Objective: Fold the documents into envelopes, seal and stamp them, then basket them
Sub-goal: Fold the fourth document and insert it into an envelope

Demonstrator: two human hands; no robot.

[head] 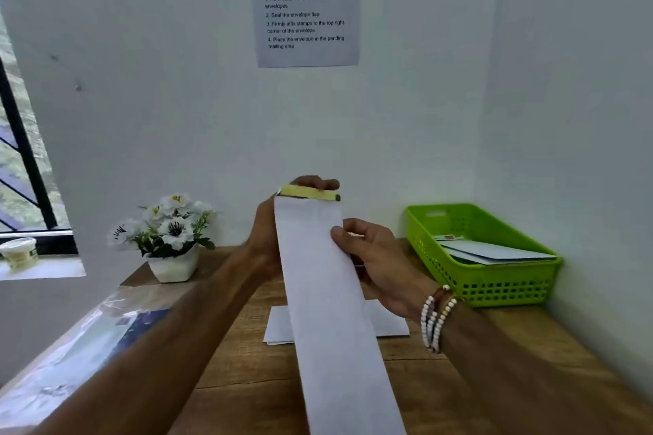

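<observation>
I hold a long white envelope (328, 293) upright over the wooden desk (494, 364), its far end pointing up. My left hand (268, 233) grips that far end from behind, fingers curled over a yellow strip (309, 192) along the top edge. My right hand (374, 258) pinches the envelope's right edge, thumb on the front. Beneath them, a small stack of white sheets (388, 321) lies flat on the desk. The green plastic basket (494, 286) at the right holds a few envelopes (494, 252).
A white pot of artificial flowers (169, 240) stands at the back left. Clear plastic-wrapped material (81, 346) lies along the desk's left edge. An instruction sheet (305, 3) hangs on the wall ahead. A window sill with a small tub (19, 252) is far left.
</observation>
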